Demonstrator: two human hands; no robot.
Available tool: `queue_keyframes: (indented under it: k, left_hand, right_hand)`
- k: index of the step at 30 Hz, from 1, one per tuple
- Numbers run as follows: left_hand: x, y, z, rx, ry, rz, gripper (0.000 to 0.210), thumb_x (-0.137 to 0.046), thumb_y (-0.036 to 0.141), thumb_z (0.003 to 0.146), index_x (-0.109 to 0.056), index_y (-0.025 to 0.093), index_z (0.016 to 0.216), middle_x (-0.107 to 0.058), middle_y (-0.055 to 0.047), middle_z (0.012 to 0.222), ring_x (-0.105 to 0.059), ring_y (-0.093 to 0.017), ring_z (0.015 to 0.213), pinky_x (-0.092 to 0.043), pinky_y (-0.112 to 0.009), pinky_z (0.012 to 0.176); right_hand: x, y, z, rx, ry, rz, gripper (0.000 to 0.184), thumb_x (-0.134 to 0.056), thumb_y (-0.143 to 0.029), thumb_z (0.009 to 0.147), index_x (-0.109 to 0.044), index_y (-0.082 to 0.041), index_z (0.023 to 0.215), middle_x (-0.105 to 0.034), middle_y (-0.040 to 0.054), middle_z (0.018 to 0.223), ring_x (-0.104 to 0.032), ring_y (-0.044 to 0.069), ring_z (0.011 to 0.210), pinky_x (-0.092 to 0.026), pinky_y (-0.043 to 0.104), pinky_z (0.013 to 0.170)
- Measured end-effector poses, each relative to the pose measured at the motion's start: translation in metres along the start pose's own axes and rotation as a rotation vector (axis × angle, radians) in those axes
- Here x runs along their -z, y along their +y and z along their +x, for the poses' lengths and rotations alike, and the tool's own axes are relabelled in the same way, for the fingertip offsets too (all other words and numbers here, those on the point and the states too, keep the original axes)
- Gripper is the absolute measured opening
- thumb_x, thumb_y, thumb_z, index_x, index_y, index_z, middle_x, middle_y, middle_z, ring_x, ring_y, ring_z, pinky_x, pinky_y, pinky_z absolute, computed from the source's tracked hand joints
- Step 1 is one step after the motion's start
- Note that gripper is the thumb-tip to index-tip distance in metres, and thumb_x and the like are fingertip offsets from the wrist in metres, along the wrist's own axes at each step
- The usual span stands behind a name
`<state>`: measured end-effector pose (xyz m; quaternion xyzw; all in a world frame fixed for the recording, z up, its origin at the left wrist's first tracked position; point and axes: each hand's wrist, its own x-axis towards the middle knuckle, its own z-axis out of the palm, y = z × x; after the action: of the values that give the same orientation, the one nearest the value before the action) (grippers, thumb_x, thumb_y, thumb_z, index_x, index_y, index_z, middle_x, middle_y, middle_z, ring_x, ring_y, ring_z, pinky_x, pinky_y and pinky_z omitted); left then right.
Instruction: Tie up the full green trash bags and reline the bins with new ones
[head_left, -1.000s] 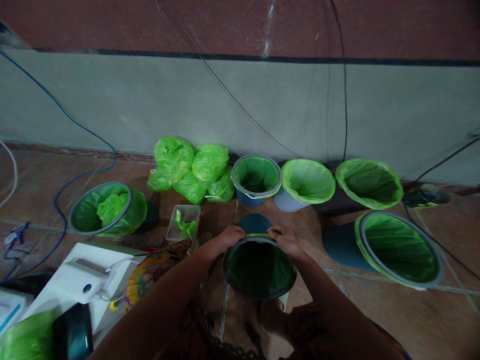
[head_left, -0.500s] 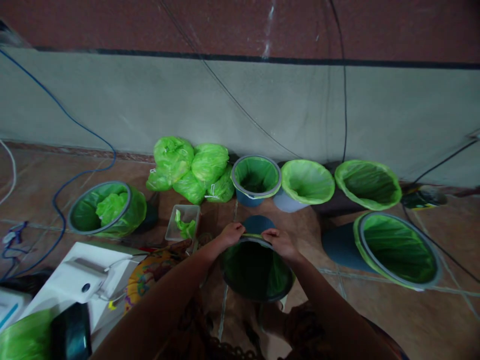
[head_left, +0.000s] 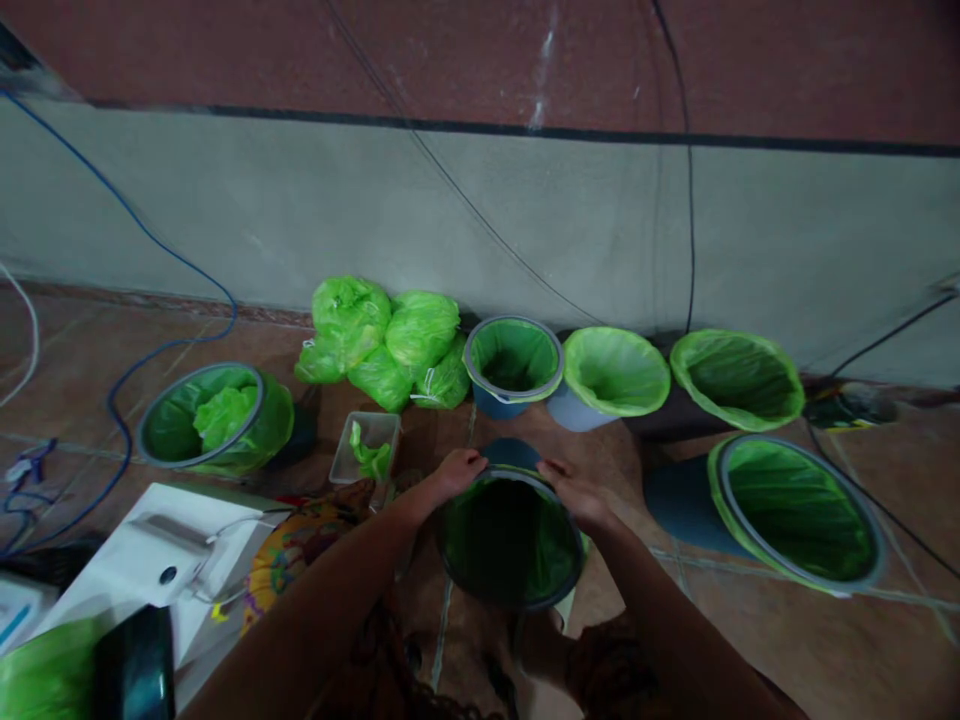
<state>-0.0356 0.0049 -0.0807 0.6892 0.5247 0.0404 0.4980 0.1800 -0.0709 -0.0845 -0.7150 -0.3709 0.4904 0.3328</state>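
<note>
A blue trash bin (head_left: 511, 453) lined with a green plastic bag (head_left: 551, 555) is tilted towards me, its dark mouth facing up at me. My left hand (head_left: 459, 472) grips the far rim on its left side, fingers closed over the edge. Further right on the same rim, my right hand (head_left: 576, 492) is closed with fingers and thumb pinching the edge. A grey ring (head_left: 517, 476) runs along the rim, with the bag's edge showing beneath it between my hands. The bottom of the bin's inside is too dark to make out.
Lined bins stand along the wall, including a grey-ringed one (head_left: 513, 398) and a pale one (head_left: 616, 370); another bin (head_left: 686, 505) leans at right. Tied green bags (head_left: 424, 330), a clear plastic box (head_left: 347, 460), a tilted bin (head_left: 259, 390) and a white appliance (head_left: 169, 545) lie left.
My hands have moved slightly apart along the rim, left hand to the left and right hand to the right. The bin has shifted slightly, and the camera view has tipped a little.
</note>
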Motion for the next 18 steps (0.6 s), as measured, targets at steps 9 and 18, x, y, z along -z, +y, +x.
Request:
queue_keyframes:
  k: [9,18]
  left_hand:
    - [0.0,0.015,0.001,-0.082,-0.039,0.084,0.036,-0.045,0.039,0.086,-0.068,0.014,0.074,-0.059,0.0,0.063,-0.049,-0.012,0.062,-0.036,-0.023,0.061]
    - [0.007,-0.002,-0.004,0.018,-0.009,0.018,0.026,-0.045,0.02,0.079,-0.07,0.013,0.077,-0.062,0.0,0.066,-0.052,-0.011,0.061,-0.039,-0.021,0.059]
  right_hand:
    - [-0.02,0.0,-0.009,-0.121,-0.063,0.164,0.032,-0.068,-0.035,0.061,-0.068,-0.017,0.087,-0.067,0.0022,0.067,-0.058,0.017,0.058,-0.046,0.029,0.058]
    - [-0.001,0.014,0.005,-0.093,0.053,0.103,0.025,-0.064,-0.037,0.067,-0.07,-0.018,0.083,-0.071,0.0065,0.086,-0.065,0.023,0.082,-0.049,0.036,0.078]
